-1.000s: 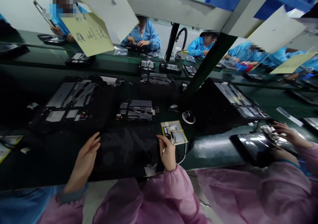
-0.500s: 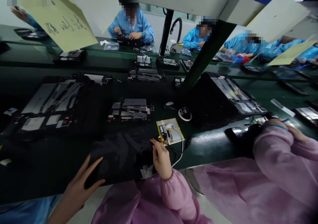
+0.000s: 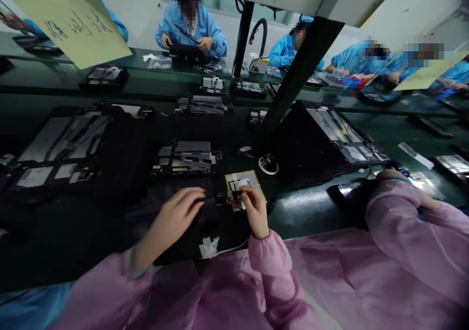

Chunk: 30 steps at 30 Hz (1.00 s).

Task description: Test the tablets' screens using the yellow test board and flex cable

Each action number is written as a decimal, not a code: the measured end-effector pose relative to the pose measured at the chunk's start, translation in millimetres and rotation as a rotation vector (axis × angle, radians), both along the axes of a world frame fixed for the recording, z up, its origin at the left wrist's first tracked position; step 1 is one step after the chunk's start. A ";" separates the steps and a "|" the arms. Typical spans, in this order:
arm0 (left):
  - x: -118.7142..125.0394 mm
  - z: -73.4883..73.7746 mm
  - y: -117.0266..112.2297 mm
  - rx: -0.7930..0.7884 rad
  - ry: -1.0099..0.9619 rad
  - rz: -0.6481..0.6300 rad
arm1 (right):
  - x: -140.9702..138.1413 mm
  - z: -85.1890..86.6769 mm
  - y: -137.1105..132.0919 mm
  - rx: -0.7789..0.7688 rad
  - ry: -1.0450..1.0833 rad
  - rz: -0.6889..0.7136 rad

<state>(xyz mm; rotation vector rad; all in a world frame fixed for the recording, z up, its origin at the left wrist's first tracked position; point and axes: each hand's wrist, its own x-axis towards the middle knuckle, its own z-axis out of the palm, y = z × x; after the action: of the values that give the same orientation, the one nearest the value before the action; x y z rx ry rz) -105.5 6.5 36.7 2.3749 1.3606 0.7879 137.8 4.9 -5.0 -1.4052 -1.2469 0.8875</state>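
My right hand (image 3: 256,210) pinches a small black connector (image 3: 237,193) over a flat silver battery pack (image 3: 252,177) with yellow edges. Orange and dark strips lie around the connector, partly covered by the fingers. To the left, my left hand (image 3: 178,217) hovers at or touches the right part of a dark panel (image 3: 146,205); contact is hard to tell. Its thumb and fingers are curved, tips apart, with only darkness visible between them. A scrap of clear film (image 3: 209,247) lies at the near edge, and a white cable (image 3: 234,248) runs beside it.
An opened tablet-like device (image 3: 185,156) lies behind the panel. Stacks of similar devices stand at left (image 3: 60,139) and right (image 3: 330,130). A round white-rimmed item (image 3: 268,164) sits near a dark slanted post (image 3: 298,76). A co-worker's pink sleeve (image 3: 399,208) is close on the right.
My left hand has moved right and up from the panel's left side. My right hand has shifted slightly right and up onto the connector. The white cable no longer crosses the battery pack.
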 end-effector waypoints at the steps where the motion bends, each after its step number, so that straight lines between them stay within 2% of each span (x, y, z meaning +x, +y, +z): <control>1: 24.7 3.5 12.1 0.021 0.040 -0.124 | 3.0 -0.8 -0.4 0.002 0.015 -0.011; 2: 46.2 3.7 22.8 0.038 0.104 -0.230 | 5.2 -1.7 -0.9 0.001 0.019 -0.012; 4: 76.8 -4.1 38.4 0.116 0.223 -0.366 | 7.8 -3.4 -1.9 -0.008 0.007 -0.002; 7: 94.7 -23.2 46.5 0.192 0.342 -0.422 | 9.0 -5.5 -2.6 -0.036 -0.023 0.013; 10: 96.5 -32.1 44.4 0.189 0.350 -0.383 | 10.6 -6.7 -2.0 -0.060 -0.012 0.034; 14: 93.4 -26.1 47.3 0.207 0.361 -0.416 | 18.3 -5.6 2.1 -0.027 -0.091 0.045; 17: 85.5 -22.3 57.9 0.107 0.313 -0.384 | 24.2 -5.6 8.5 0.059 -0.338 0.040; 20: 77.6 -25.1 66.8 -0.014 0.358 -0.365 | 23.8 -9.7 16.9 0.122 -0.669 0.166; 23: 76.2 -31.8 68.4 -0.009 0.450 -0.387 | 20.4 -15.0 24.8 0.130 -0.940 0.274; 26: 78.8 -38.5 66.4 -0.002 0.475 -0.393 | 22.5 -16.4 29.6 0.111 -1.074 0.249; 30: 80.0 -44.2 65.0 -0.027 0.433 -0.372 | 32.5 -13.8 31.0 0.079 -1.081 0.138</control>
<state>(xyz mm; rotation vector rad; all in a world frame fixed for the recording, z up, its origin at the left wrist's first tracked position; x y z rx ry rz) -25.5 71.4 -7.5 2.7621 0.9960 0.1582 170.3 36.0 -18.8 -1.8073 -2.1501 0.0823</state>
